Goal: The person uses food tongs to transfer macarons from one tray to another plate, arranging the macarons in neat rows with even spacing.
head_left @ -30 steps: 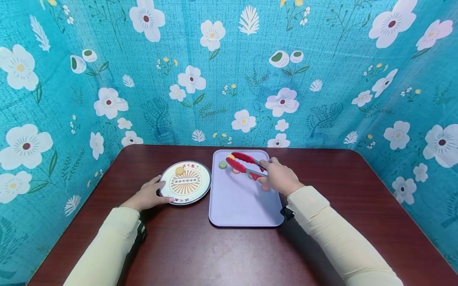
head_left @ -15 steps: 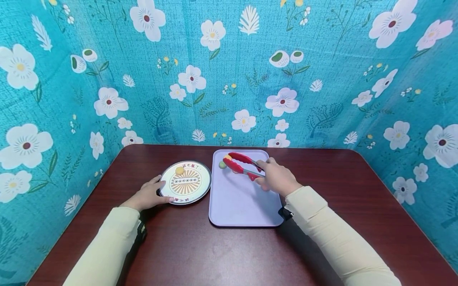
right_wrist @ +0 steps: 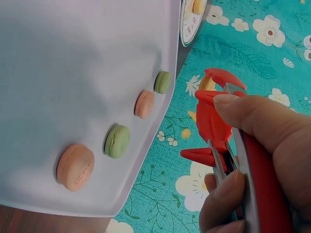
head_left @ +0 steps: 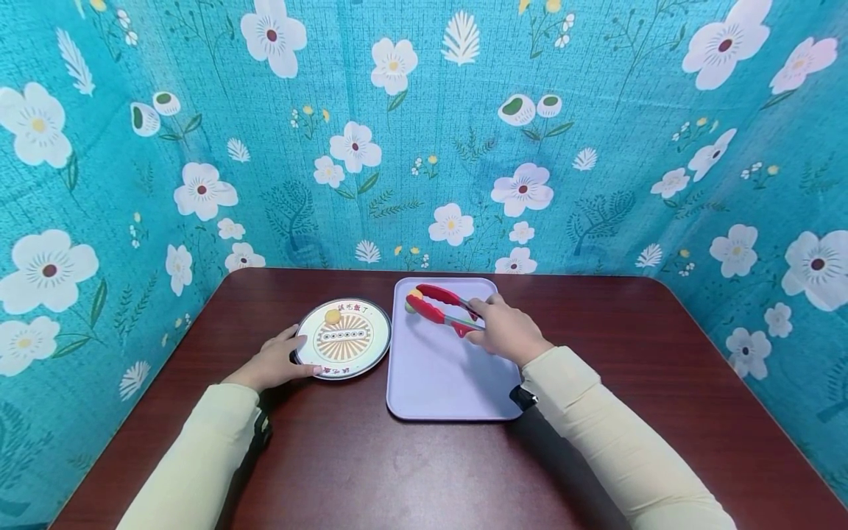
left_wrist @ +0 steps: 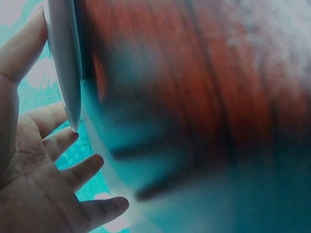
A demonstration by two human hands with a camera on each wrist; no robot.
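My left hand (head_left: pixel 274 362) rests at the left rim of a round white plate (head_left: pixel 361 350) with a sunburst pattern. In the left wrist view its fingers (left_wrist: pixel 87 171) are spread, with the plate edge between thumb and fingers. A yellow macaron (head_left: pixel 333 316) lies on the plate. My right hand (head_left: pixel 506 329) grips red-tipped metal tongs (head_left: pixel 427 309) over the lilac tray (head_left: pixel 444 390). Between the tong tips is another yellow macaron (right_wrist: pixel 206 85), partly hidden. Pink macarons (right_wrist: pixel 76 167) and green macarons (right_wrist: pixel 117 141) sit in a row along the tray's far side.
The dark brown table (head_left: pixel 324 456) carries the plate at left and the tray just right of it, their edges close together. A blue flowered cloth (head_left: pixel 411 132) hangs behind and at both sides.
My right hand has moved the tongs and the yellow macaron leftward over the tray, to the green macaron at the left end of the row. The left hand and plate stay put.
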